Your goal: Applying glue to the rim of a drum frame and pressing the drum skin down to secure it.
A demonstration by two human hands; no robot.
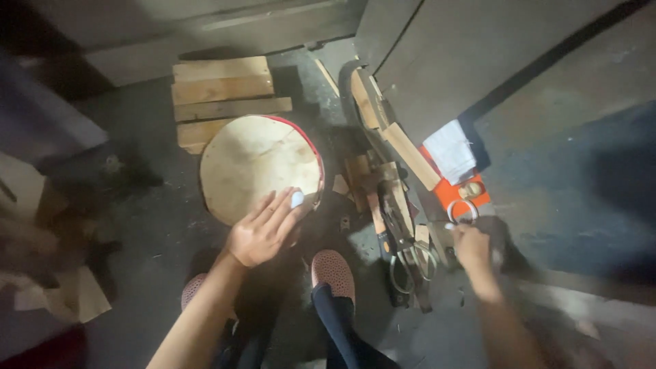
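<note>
Resting flat on the floor, the round drum (pixel 256 164) is showing a pale tan skin face with a red rim peeking out along its right edge. Being round, it's got no real long axis; the skin is facing straight up. The left hand (pixel 263 229) is lying open on its near edge, fingers spread and pointing toward the far right. The right hand (pixel 473 246) is curling around something by a metal ring (pixel 462 210); can't tell exactly what it's gripping, it's blurry. Wooden planks (pixel 222 96) are sitting just behind the drum, and a messy pile of wood scraps and tools (pixel 393 205) is crowding its right side. An orange box (pixel 459 193) is lying beyond that, and two pink shoes (pixel 333 270) are sitting just below the drum.
</note>
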